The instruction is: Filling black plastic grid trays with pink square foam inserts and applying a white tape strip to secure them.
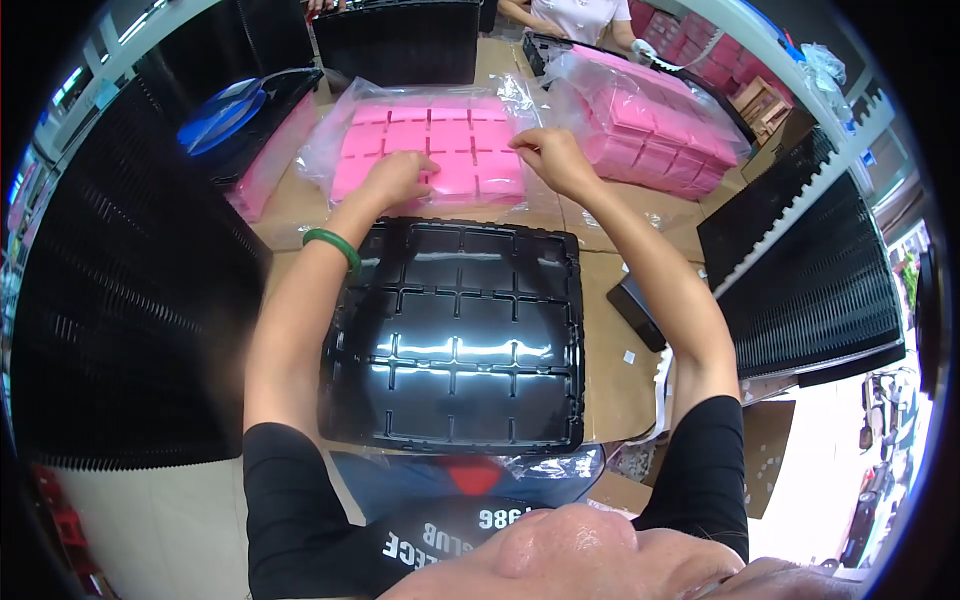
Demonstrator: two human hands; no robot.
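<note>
A stack of pink slotted sheets (455, 135) lies in an opened clear plastic bag (318, 150) beyond the tray. My left hand (398, 178) rests on the near left part of the stack, its thumb and fingers apart. At the stack's right edge, my right hand (556, 160) has its thumb and forefinger pinched together; what is between them is too small to make out. A glossy black plastic tray (455, 330) with molded cross-shaped ridges lies directly in front of me, below both hands. My left wrist wears a green bangle (332, 245).
Tall stacks of black trays stand at left (130, 290) and right (810, 270). Another bagged pink stack (655, 125) sits at the back right. Blue rolls (225, 115) lie on a black tray at the back left. A small black box (637, 310) is beside my right forearm. Across the table, another person (580, 15) works.
</note>
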